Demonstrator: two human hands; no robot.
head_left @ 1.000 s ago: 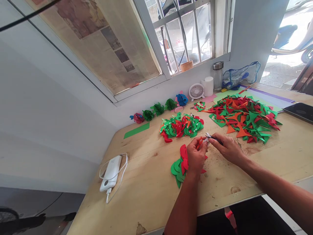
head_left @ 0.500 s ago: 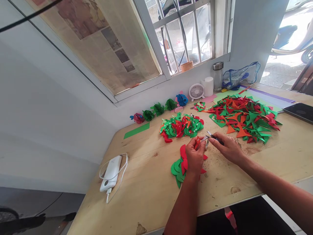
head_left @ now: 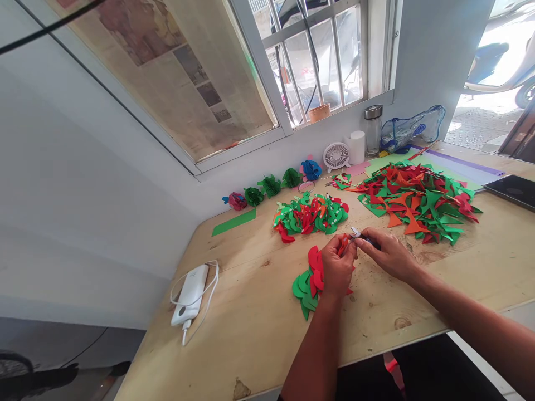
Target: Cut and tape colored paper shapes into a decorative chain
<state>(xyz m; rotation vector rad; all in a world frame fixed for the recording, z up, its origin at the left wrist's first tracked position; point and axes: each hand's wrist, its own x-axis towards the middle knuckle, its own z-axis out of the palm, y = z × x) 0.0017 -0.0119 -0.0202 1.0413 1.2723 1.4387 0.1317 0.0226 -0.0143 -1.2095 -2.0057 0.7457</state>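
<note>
My left hand [head_left: 337, 264] pinches a small red paper piece [head_left: 343, 244] above the table. Close on its right, my right hand [head_left: 387, 250] is closed on a small cutting tool with dark handles [head_left: 370, 241], its pale metal tip beside the left fingertips. Whether the tip touches the paper is too small to tell. Partly under my left wrist lie red and green cut paper shapes [head_left: 307, 289]. Beyond my hands sits a pile of green and red curved pieces with pale marks [head_left: 309, 214].
A heap of paper scraps [head_left: 418, 200] spreads at the right, near a phone [head_left: 512, 191]. Along the wall stand paper ornaments [head_left: 271, 185], a small fan [head_left: 336, 156] and a glass bottle [head_left: 373, 131]. A white power bank [head_left: 190, 295] with its cable lies left on the table [head_left: 246, 312].
My left hand has moved slightly right and up with the red paper, closer to my right hand. The tool's blades look closer together; my right hand has barely moved.
</note>
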